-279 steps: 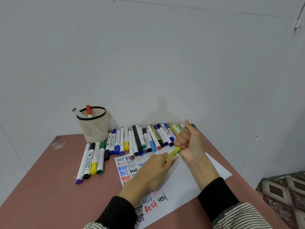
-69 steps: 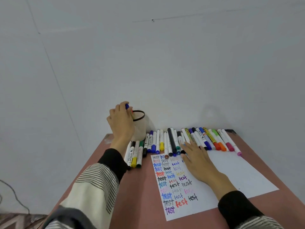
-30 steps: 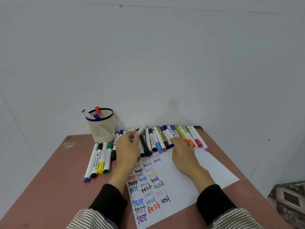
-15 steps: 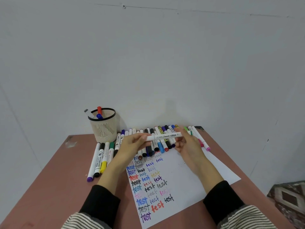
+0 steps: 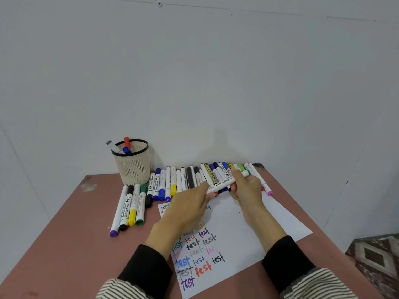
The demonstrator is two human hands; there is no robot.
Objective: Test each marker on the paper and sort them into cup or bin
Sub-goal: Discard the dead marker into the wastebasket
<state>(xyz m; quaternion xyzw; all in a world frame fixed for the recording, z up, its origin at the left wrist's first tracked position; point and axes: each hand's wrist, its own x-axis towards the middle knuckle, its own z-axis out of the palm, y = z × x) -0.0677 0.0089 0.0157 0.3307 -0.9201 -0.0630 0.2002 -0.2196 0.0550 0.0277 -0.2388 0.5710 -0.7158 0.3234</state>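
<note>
Nearest lies the white sheet of paper (image 5: 248,225) on the reddish-brown table (image 5: 71,244), covered in coloured "test" words. Above it, the left hand (image 5: 187,208) and right hand (image 5: 246,187) each grip one end of a white green-capped marker (image 5: 224,183), held level; the cap seems still on. Behind, a row of assorted markers (image 5: 187,178) lies against the wall, beside the cream mesh cup (image 5: 133,165) holding three markers.

Plain room, bare white wall (image 5: 194,72), reddish-brown table (image 5: 64,244)
</note>
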